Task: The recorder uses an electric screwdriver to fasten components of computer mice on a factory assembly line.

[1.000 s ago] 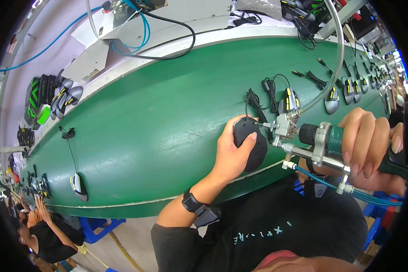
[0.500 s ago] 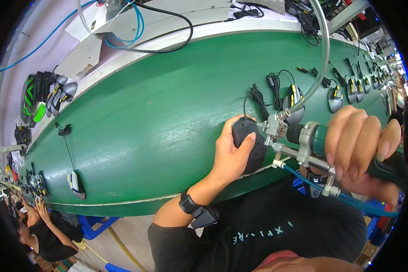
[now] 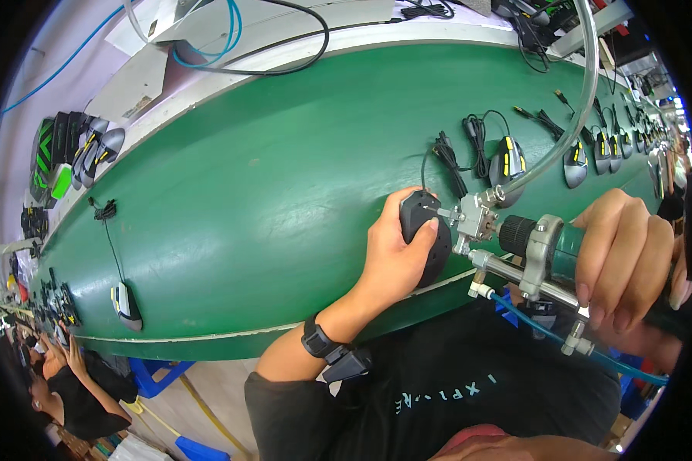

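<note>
The left hand [image 3: 396,257] grasps a black mouse [image 3: 437,257], underside up, at the near edge of the bench [image 3: 254,192], right of centre, its thumb laid across the base. The long axis of the black mouse runs roughly from far edge to near edge, the cable end pointing to the far edge. The right hand [image 3: 627,257] is wrapped around a driver [image 3: 517,234], its tip at the cable end; contact cannot be told. Pale lettering [image 3: 457,394] on the black shirt [image 3: 507,419] appears upside down. A grey mouse [image 3: 500,169] lies beyond the driver; a third mouse [image 3: 128,309] occupies the near left corner.
</note>
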Motion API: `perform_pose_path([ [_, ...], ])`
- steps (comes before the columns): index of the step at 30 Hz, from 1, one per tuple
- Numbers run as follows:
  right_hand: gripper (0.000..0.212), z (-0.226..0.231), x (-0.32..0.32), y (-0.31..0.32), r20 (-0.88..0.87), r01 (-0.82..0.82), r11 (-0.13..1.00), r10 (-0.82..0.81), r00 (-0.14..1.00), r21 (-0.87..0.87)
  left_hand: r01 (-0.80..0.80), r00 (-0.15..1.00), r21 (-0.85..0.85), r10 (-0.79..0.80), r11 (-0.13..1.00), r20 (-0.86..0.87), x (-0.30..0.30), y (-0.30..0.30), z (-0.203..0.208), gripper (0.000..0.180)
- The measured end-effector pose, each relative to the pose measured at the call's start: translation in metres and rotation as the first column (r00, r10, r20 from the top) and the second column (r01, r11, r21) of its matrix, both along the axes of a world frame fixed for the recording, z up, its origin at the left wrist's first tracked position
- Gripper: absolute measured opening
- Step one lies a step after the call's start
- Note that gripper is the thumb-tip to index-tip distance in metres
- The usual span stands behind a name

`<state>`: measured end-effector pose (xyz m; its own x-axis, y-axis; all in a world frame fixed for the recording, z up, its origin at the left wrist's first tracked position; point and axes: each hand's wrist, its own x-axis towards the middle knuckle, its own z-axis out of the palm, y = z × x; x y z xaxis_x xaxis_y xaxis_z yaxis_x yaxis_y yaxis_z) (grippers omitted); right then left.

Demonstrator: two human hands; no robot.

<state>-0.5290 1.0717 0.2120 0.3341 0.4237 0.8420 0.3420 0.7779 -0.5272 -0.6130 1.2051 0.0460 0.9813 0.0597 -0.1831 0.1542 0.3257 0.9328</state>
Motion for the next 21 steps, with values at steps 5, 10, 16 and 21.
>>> perform_pose_path([
  [5,0.064,-0.020,-0.009,0.008,-0.074,0.116,0.976,-0.104,0.992,0.186,-0.047,0.997,0.018,0.046,0.999,0.063,-0.002,0.001,-0.005,0.040],
  [10,0.043,0.021,-0.010,-0.014,-0.038,0.220,0.918,-0.245,0.969,-0.330,-0.024,0.999,0.029,0.023,0.999,0.049,-0.002,0.000,0.007,0.040],
  [16,0.028,0.017,-0.015,-0.003,-0.128,0.293,0.912,-0.339,0.932,-0.287,-0.052,0.999,0.004,0.052,0.999,-0.011,0.004,0.012,-0.008,0.036],
  [21,0.014,0.006,0.015,-0.080,0.076,-0.016,0.987,0.003,0.997,0.162,-0.217,0.974,-0.233,0.194,0.948,-0.118,0.019,0.026,-0.007,0.030],
])
